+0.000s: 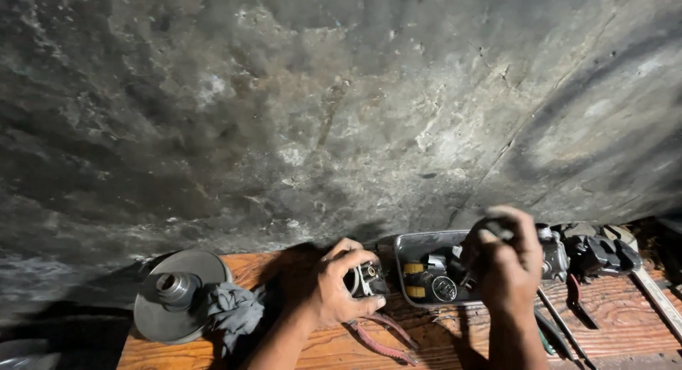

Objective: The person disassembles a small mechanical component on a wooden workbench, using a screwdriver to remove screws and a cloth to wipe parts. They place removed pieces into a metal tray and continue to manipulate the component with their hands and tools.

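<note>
- Small metal engine part (367,279), low centre of the frame, gripped in the left hand (339,288), fingers curled tight around it, just above the wooden surface (611,320).
- Right hand (506,267) lower right of centre, closed around a dark slim tool (497,231), raised over the metal tray (408,246); tool tip hidden behind the fingers.
- One tray, holding a few loose pieces, two with yellow bands; exact count too small to tell.
- One round pulley disc (177,299) at lower left, one grey rag (234,309) bunched against it.
- One pair of red-handled pliers (383,338) lying under the left hand, at the bottom edge.
- One larger metal casting (553,256) behind the right hand, one dark blocky part (604,255) at far right, a few long tools (568,302) beside them.
- Risk, judged: part slipping from the left hand onto the pliers or off the front edge, grease on the fingers the likely cause.
- Risk, judged: tool jabbing loose pieces out of the tray, crowding there making that easy.
- Dim light and deep shadow, likely to hide a dropped piece.
</note>
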